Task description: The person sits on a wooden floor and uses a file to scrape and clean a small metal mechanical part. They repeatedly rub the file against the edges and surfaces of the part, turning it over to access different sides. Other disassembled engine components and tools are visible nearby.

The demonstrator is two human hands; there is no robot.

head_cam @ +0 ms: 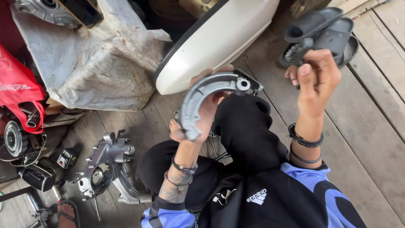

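My left hand (205,110) is raised and grips a curved grey metal brake shoe (201,96), arched like a half ring, with a round eye at its right end. My right hand (315,78) is lifted to the right of it, fingers curled around a small dark wire brush (294,52) whose bristly end pokes out at the top left of the fist. The two hands are apart, with my black-trousered knee (244,126) below them. Both wrists wear dark bands.
A white vehicle body panel (219,40) lies on the wooden plank floor (371,126). Black sandals (325,29) rest at the top right. A grey engine casing (105,164) and small parts lie at the lower left, a grey sack (93,63) and red bag (17,84) behind.
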